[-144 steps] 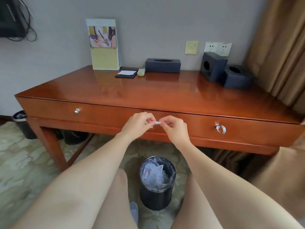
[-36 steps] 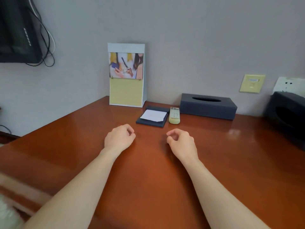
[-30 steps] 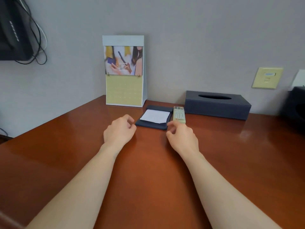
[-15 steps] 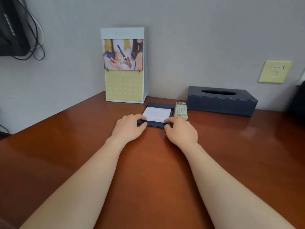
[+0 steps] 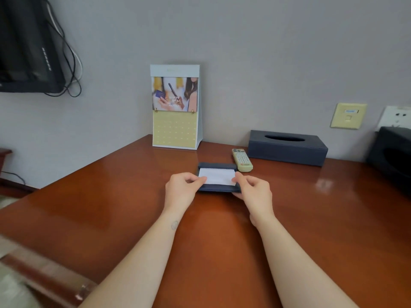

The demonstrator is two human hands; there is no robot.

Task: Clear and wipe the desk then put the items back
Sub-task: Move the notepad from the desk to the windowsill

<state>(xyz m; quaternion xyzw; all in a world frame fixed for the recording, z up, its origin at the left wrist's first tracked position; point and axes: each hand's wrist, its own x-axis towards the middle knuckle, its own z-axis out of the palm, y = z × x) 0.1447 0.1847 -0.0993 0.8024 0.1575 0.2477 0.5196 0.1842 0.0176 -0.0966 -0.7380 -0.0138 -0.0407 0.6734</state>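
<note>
1. A person's two bare forearms reach across a glossy, reddish-brown wooden desk (image 5: 311, 218) set against a plain grey wall (image 5: 266, 52); light glints off the varnish.
2. A desk calendar (image 5: 175, 107) stands upright at the back of the desk, touching the wall, with a photo panel over a yellow date grid.
3. In front of the calendar and slightly to its right, a dark blue memo tray (image 5: 216, 166) holds a white notepad (image 5: 216, 177).
4. The left hand (image 5: 181, 188) pinches the tray's near left corner and the right hand (image 5: 253, 188) its near right corner, thumbs on the paper and the other fingers curled at the edge.
5. Right of the calendar lie a pale remote control (image 5: 242, 160), then a dark blue tissue box (image 5: 287, 147) by the wall, and farther right a black box (image 5: 393, 152) at the frame edge.
6. On the wall right of the calendar are a yellow wall plate (image 5: 348, 116) and a white socket (image 5: 397, 116); to its left, a black wall-mounted screen (image 5: 26, 52) trails cables (image 5: 73, 63).
7. Print on the calendar photo and a red label on the remote are too small to read.
</note>
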